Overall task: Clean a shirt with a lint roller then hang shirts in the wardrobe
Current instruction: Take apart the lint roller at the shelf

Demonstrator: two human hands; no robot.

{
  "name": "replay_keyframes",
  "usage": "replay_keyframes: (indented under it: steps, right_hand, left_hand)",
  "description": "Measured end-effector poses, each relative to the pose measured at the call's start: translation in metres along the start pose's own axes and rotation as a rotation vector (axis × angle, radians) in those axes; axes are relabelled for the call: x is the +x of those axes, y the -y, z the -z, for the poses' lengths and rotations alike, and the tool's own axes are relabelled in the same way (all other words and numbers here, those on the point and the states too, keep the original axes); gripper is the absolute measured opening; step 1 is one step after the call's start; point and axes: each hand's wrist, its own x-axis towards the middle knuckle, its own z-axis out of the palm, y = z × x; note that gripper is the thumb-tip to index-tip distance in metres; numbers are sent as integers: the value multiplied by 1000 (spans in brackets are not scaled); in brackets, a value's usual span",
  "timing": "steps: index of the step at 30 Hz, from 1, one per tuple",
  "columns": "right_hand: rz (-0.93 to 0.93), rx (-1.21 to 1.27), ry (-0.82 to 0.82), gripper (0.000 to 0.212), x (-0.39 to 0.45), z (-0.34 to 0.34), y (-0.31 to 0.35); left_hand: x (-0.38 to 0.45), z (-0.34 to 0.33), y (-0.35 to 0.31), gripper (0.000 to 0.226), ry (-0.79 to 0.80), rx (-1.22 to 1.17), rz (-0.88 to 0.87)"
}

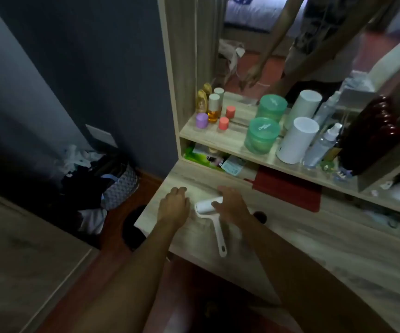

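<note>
Head view. Lint roller [209,212]: white, roll end pointing away from the person, slim handle running back toward the near edge of the desk [314,239]; lies flat on the pale wood top. Left hand [173,206]: palm down, fingers spread and loose, just beside the roll on its left, holding nothing. Right hand [232,204]: palm down, fingers loose, over the right end of the roll; whether it touches the roll cannot be told.

Shelf [223,138] behind the desk, against a mirror [278,44]: purple-capped jar [201,120], amber bottle [213,108], two pink caps, green tub [261,135], white cylinder [297,140], clear spray bottle [324,145]. Red mat [290,191] on the desk, right of the hands. Basket [119,188] heaped with dark clothes on the floor, left of the desk.
</note>
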Motion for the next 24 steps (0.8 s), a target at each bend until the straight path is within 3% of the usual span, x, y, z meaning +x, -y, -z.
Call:
replay_keyframes:
  steps: [5,9,12,15,18,20,22,24]
  right_hand:
    - [-134,37,64,54,28,-13,-14]
    - [-256,258,95,43,40,-21,-16]
    - [-287,347,103,42,45,-19,-15]
    - [-281,367,137,51,46,-7,-6]
    - [-217,352,169,59,49,14,11]
    - [-150,376,146,51,48,33,28]
    - [-42,344,84,47,47,54,47]
    - [55,216,3,56,46,72,64]
  left_hand:
    - [17,-31,-23,44,168,-82,122]
    - [25,-52,-25,53,348,-286,247]
    - [28,-49,-30,53,311,-504,356]
    - [34,-27,-31,42,146,-696,430]
    - [49,11,-24,22,84,-891,366]
    - [58,46,-20,13,118,-1029,293]
    - [66,83,-21,14,162,-1030,182]
    - [70,113,-23,18,176,-983,80]
